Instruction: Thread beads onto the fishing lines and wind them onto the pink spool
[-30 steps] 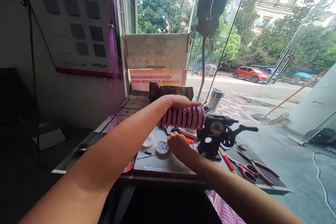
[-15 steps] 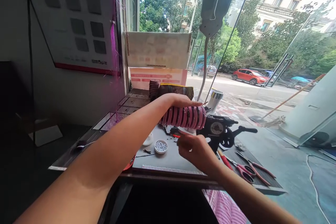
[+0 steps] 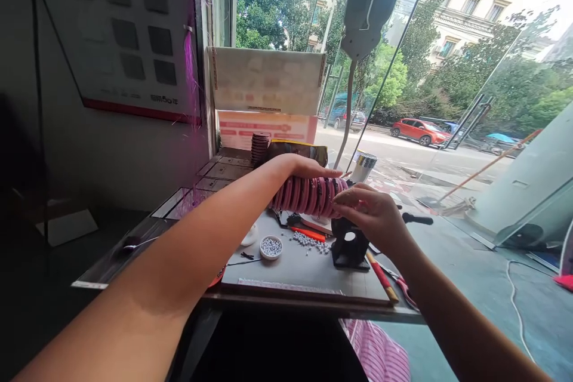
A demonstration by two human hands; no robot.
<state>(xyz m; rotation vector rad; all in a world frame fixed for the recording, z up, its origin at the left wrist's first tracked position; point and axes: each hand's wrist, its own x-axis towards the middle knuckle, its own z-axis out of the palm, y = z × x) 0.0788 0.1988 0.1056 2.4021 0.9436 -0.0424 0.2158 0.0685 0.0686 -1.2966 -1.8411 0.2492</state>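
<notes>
My left hand [image 3: 308, 168] lies palm-down on top of a horizontal roll of pink and dark rings [image 3: 304, 196], fingers curled over it. My right hand [image 3: 373, 213] is raised at the right end of that roll, fingertips pinched together against the last rings; whatever they pinch is too small to make out. The hand covers most of a black hand-crank machine [image 3: 349, 245], whose base and handle [image 3: 418, 219] still show. Below the roll lie a small white dish of beads [image 3: 271, 246], loose beads [image 3: 308, 242] and an orange tool [image 3: 308, 233] on the grey mat [image 3: 286, 268].
A stack of dark discs [image 3: 259, 148], a dark bag [image 3: 298, 149] and a metal tin [image 3: 366, 164] stand behind the roll. A red-handled tool [image 3: 380, 277] and scissors [image 3: 405, 289] lie at the right. Glass panes face a street. Pink strands hang at the window frame.
My right hand rose from the beads on the mat to the right end of the ring roll. The left hand stayed on top of the roll.
</notes>
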